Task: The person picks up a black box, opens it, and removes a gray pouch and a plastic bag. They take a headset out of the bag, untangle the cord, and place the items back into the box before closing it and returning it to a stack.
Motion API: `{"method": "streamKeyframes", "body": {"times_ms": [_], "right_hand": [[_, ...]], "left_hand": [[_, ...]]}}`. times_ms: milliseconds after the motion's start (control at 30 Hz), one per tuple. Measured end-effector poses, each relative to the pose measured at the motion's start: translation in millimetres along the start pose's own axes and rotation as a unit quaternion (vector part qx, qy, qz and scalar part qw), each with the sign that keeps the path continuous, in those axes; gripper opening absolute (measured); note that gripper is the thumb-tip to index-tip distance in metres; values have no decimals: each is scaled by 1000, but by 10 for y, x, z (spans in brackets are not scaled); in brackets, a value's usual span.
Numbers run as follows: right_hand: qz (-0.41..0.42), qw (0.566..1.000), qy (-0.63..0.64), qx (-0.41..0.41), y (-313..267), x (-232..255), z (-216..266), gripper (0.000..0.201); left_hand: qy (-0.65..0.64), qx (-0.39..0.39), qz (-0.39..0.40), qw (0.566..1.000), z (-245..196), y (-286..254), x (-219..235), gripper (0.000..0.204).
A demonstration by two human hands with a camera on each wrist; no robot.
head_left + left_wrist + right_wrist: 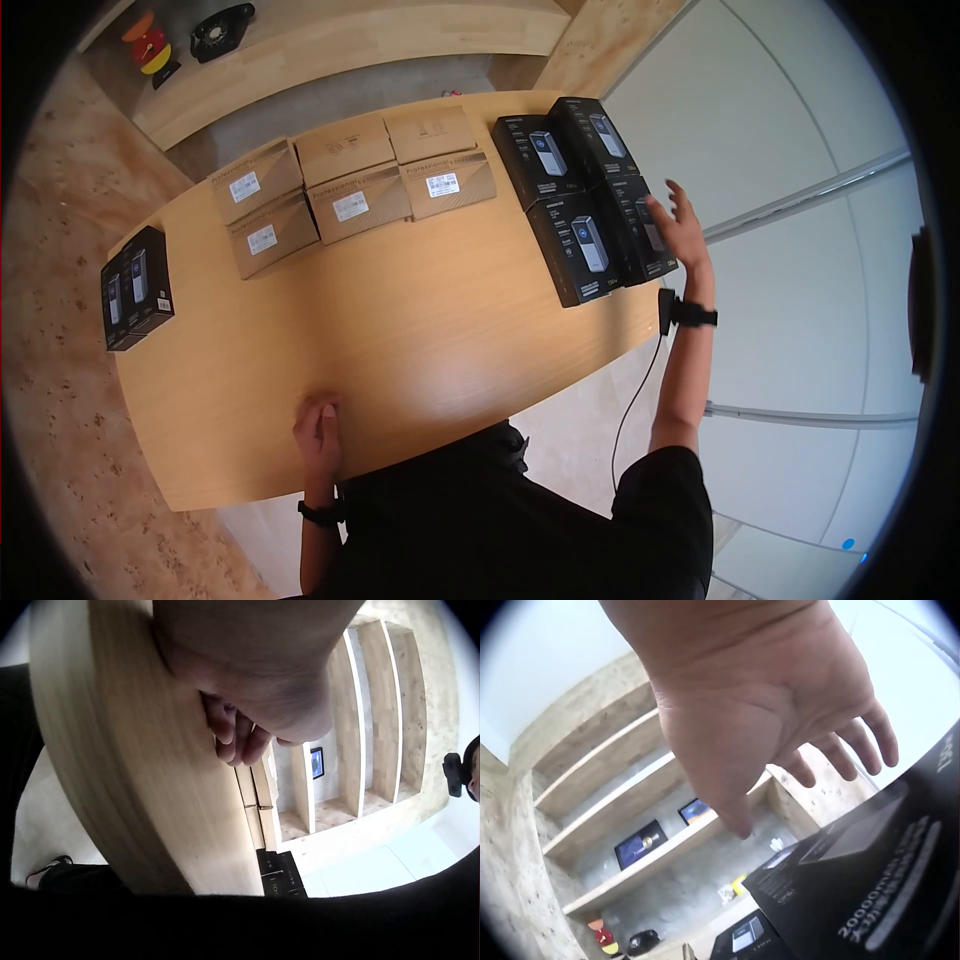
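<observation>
My right hand (682, 232) is at the outer side of the black boxes (580, 245) on the table's right, fingers spread and thumb over the nearer outer box. In the right wrist view the hand (765, 712) hangs above a black box (870, 862), fingers apart, gripping nothing; whether it touches the box I cannot tell. Near the table's front edge my left hand (320, 435) rests with loosely curled fingers and holds nothing. The left wrist view shows that hand (244, 739) on the wooden top, with cardboard boxes (251, 814) beyond it.
Several brown cardboard boxes (352, 205) stand in two rows at the back of the table (400, 330). More black boxes (137, 290) are at its left edge. A cable (628, 410) hangs at the right. Shelves (380, 50) hold a telephone (222, 32) behind.
</observation>
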State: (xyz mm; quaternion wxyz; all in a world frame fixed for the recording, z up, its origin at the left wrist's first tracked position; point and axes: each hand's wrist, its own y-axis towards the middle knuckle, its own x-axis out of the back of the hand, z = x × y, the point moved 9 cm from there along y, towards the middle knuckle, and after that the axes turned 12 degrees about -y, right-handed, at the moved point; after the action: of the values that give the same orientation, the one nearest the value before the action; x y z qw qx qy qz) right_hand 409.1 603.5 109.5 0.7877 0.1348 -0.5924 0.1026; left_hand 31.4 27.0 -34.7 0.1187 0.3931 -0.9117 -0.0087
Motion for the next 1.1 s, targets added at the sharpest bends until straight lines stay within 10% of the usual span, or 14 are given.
{"method": "streamKeyframes", "body": {"times_ms": [367, 1100], "right_hand": [[111, 989, -90, 30, 422, -459, 505, 117], [52, 987, -152, 21, 519, -521, 547, 119]], "left_hand": [[-22, -9, -4, 1000, -21, -5, 8, 21], [-34, -4, -1, 999, -4, -1, -7, 20]]}}
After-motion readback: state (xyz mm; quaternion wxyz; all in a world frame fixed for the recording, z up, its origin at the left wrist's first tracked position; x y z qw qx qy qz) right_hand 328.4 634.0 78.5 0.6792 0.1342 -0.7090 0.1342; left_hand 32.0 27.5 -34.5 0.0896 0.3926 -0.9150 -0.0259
